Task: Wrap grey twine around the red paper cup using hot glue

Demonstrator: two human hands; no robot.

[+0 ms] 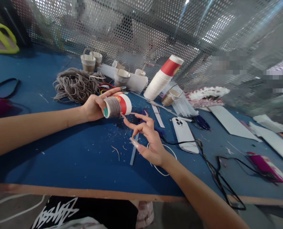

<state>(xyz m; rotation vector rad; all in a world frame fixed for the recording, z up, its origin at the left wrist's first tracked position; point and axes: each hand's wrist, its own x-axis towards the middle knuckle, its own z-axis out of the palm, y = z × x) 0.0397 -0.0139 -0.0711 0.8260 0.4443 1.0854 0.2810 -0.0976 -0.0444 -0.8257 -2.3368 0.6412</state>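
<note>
A paper cup (125,104), white and red, lies sideways above the table with grey yarn (114,107) wound around its narrower part. My left hand (95,106) is closed around it, the thumb at its base and the fingers behind it. My right hand (149,136) is just right of the cup with its fingers spread and bent. One fingertip reaches the cup's lower side; whether it touches is unclear. No object shows between the right fingers. Under this hand lie a translucent stick (134,149) and a loop of white cord (164,174).
A heap of grey yarn (72,84) lies behind my left hand. Farther back stand small handled cup baskets (88,62) and a leaning stack of paper cups (158,84). To the right are a white phone (184,135), black cable (209,165) and white strips (233,122).
</note>
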